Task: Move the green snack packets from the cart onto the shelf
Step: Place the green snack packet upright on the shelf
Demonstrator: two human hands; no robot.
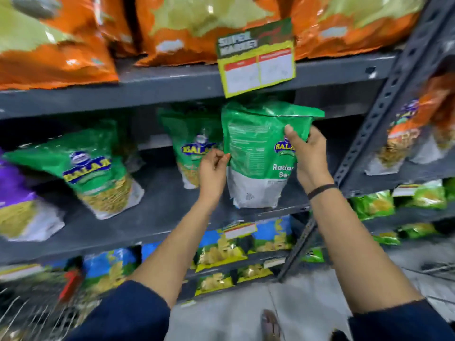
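On the grey metal shelf [157,212], toward its left end, a green Balaji packet [98,173] leans over sideways, and a second green packet [194,146] stands upright further back near the middle. Just right of that, the left hand [211,168] pinches the left edge of the held green snack packet [256,156], whose white base sits at the shelf's front edge near the right upright post [384,107], while the right hand [310,156] is closed round its right side, thumb pressed on the front. The likely trouble is toppling: the pouch looks soft and top-heavy, so letting go this close to the front edge could send it forward to the floor, and its crumpled top could snag the price tag [256,57] hanging just above
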